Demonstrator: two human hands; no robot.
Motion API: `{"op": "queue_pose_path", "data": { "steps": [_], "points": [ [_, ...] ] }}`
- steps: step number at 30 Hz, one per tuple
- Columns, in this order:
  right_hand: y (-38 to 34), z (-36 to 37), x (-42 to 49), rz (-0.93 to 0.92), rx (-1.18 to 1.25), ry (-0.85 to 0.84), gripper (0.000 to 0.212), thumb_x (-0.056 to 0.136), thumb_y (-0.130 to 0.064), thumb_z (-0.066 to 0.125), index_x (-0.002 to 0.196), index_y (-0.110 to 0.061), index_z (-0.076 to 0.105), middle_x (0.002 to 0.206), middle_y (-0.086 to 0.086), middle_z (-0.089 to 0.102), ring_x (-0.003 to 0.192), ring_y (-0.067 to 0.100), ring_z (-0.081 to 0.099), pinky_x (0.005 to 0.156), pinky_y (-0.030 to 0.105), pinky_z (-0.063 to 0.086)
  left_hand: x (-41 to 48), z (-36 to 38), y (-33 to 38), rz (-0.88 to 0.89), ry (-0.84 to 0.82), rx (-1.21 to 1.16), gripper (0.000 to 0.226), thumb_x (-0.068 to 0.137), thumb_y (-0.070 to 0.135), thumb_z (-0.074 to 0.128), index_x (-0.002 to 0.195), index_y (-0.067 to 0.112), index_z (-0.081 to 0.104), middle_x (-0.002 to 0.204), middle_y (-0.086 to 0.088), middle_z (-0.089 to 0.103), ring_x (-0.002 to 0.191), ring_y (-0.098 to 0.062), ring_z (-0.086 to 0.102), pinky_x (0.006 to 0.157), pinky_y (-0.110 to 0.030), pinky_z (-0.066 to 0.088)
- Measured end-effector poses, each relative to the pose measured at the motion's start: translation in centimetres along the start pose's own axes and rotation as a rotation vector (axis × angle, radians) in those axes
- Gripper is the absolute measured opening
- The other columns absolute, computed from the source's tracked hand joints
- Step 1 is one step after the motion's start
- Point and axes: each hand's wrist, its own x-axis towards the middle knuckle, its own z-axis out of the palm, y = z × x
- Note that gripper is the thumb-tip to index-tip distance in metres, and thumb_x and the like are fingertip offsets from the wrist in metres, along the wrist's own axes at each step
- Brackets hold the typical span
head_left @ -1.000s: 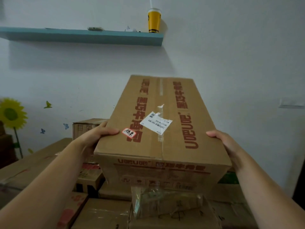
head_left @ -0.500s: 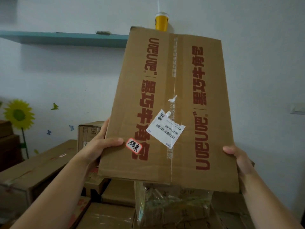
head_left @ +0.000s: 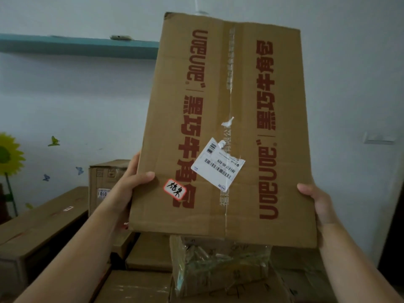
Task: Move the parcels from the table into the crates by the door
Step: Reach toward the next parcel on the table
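Note:
A large brown cardboard parcel (head_left: 227, 101) with red print, a white barcode label and a small red-edged sticker is held up in front of me, tilted so its taped top face is toward the camera. My left hand (head_left: 133, 182) grips its left edge, thumb on the top face. My right hand (head_left: 317, 204) grips the right edge near the bottom corner, fingers hidden behind the box. Below it lie more parcels, among them one wrapped in clear plastic (head_left: 220, 263). No crates or door show.
Stacked cardboard boxes (head_left: 41, 228) fill the lower left and a smaller box (head_left: 105, 182) stands behind them. A teal wall shelf (head_left: 76, 45) runs upper left. A sunflower decoration (head_left: 8, 154) and butterfly stickers are on the white wall. A wall switch (head_left: 379, 137) sits right.
The parcel has been lifted and tipped upright, its far end rising until it hides the yellow cup on the shelf. Both hands kept their grip on its sides.

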Motion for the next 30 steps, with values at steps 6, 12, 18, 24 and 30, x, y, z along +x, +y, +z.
{"op": "queue_pose_path", "data": {
  "steps": [6,12,18,24,30],
  "points": [
    [-1.8,-2.5,-2.3,-0.076,-0.062,0.137,0.072,0.050,-0.025,0.072,0.118,-0.022,0.049,0.103,0.013,0.062,0.075,0.026,0.069,0.055,0.042,0.056,2.3,4.0,-0.9,-0.049,-0.050,-0.109,0.091,0.029,0.050,0.089,0.112,0.034,0.057,0.093,-0.002,0.074,0.075,-0.021,0.072,0.054,-0.032,0.057],
    [-4.5,-8.2,-6.4,-0.031,-0.157,0.356,0.094,0.041,-0.047,0.081,0.126,-0.020,0.052,0.096,0.005,0.067,0.087,0.022,0.063,0.065,0.036,0.047,5.3,11.3,-2.2,-0.056,-0.185,-0.107,0.105,0.024,0.044,0.090,0.122,0.029,0.053,0.103,-0.003,0.071,0.080,-0.019,0.072,0.058,-0.031,0.058],
    [-8.7,-18.5,-11.3,-0.090,-0.139,0.535,0.041,0.087,-0.039,0.059,0.125,-0.027,0.050,0.098,0.001,0.067,0.087,0.019,0.064,0.067,0.035,0.045,6.8,23.4,-5.3,-0.079,-0.309,-0.138,0.115,0.031,0.045,0.090,0.135,0.027,0.044,0.115,-0.007,0.065,0.086,-0.022,0.071,0.060,-0.032,0.057],
    [-13.0,-31.1,-15.4,-0.143,-0.257,0.597,0.110,0.017,-0.062,0.088,0.117,-0.030,0.057,0.089,-0.007,0.075,0.081,0.013,0.071,0.074,0.038,0.048,7.9,37.0,-10.2,-0.135,-0.349,-0.193,0.091,0.041,0.031,0.081,0.125,0.028,0.047,0.125,-0.012,0.058,0.091,-0.025,0.069,0.062,-0.035,0.056],
    [-15.6,-41.8,-17.8,-0.079,-0.225,0.622,0.075,0.063,-0.033,0.075,0.133,-0.021,0.050,0.100,0.000,0.074,0.087,0.019,0.071,0.071,0.038,0.054,8.8,48.6,-15.2,-0.268,-0.341,-0.194,0.096,0.048,0.031,0.075,0.137,0.023,0.041,0.121,-0.013,0.062,0.095,-0.031,0.067,0.066,-0.039,0.054]
  ]
}}
